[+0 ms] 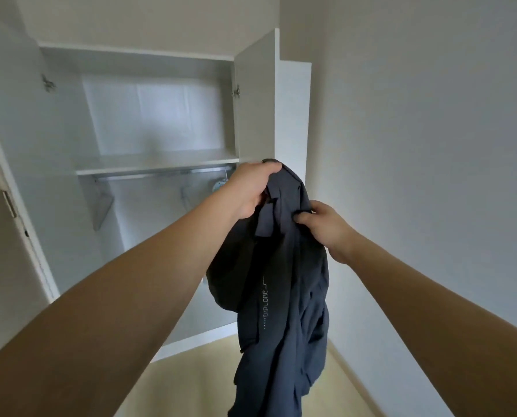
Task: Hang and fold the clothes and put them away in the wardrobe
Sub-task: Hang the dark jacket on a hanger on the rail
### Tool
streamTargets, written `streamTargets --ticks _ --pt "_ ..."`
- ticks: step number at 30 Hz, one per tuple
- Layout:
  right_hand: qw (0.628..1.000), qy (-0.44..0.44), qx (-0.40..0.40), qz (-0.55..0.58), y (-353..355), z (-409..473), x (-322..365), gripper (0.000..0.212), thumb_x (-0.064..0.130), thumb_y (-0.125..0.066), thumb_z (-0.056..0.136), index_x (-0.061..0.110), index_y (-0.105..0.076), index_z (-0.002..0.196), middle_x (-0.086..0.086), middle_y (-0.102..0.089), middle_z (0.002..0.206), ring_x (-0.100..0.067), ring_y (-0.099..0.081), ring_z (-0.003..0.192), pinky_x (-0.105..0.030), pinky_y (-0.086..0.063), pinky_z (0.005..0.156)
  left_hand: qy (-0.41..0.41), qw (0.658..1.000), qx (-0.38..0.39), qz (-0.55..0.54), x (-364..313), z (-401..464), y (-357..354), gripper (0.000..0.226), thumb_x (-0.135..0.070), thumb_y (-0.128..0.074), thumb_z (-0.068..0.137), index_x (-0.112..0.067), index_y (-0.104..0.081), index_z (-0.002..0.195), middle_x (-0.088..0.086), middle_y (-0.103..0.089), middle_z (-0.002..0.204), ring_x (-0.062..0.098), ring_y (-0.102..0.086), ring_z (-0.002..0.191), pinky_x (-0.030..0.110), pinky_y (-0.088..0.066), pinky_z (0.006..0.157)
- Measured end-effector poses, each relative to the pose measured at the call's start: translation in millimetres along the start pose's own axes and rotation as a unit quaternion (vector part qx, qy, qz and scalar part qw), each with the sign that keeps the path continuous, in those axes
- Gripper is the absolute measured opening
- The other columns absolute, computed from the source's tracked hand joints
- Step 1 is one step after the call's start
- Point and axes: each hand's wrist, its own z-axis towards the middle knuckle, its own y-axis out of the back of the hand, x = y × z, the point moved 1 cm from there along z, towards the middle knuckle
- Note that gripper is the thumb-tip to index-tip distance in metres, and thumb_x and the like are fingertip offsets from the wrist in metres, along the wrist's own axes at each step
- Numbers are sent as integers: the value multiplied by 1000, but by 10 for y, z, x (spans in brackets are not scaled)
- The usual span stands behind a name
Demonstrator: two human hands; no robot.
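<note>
Your left hand grips the top of the dark shirt, fingers curled over its highest fold. Your right hand pinches the fabric just below and to the right of the left hand. The shirt hangs down from both hands, crumpled, with pale lettering along one side. Beyond your left hand stands the open wardrobe; its shelf and rail sit just left of that hand.
</note>
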Motion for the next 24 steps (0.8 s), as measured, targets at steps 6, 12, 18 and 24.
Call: streamTargets --ticks 6,12,18,24 --pt "997 -16 -51 -62 -134 580 109 27 12 -37 92 3 -61 97 -20 -65 100 -37 -60 90 -45 -51 87 -70 994 -5 89 88 347 338 11 -21 -60 93 -17 -68 88 -1 -72 88 13 -67 80 19 -48 61" --pt "996 4 78 -52 -468 1043 206 31 49 -51 91 22 -63 102 4 -67 96 -14 -63 89 -27 -49 81 -74 977 -48 196 263 743 938 22 -23 -58 93 -6 -70 100 9 -73 95 23 -69 89 32 -52 78" --pt "995 8 94 -20 -872 1674 247 11 22 -59 93 15 -66 98 -7 -70 101 -21 -66 88 -28 -53 82 -81 972 31 218 564 1164 1536 36 -15 -43 92 -24 -65 119 -4 -66 119 17 -60 112 33 -43 100" --pt "969 -95 192 124 -1211 2329 210 28 23 -50 97 8 -60 117 -10 -68 113 -26 -65 100 -35 -51 87 18 954 176 244 1094 1535 2154 70 -15 -51 88 -43 -22 146 -7 -40 143 15 -46 124 28 -37 101"
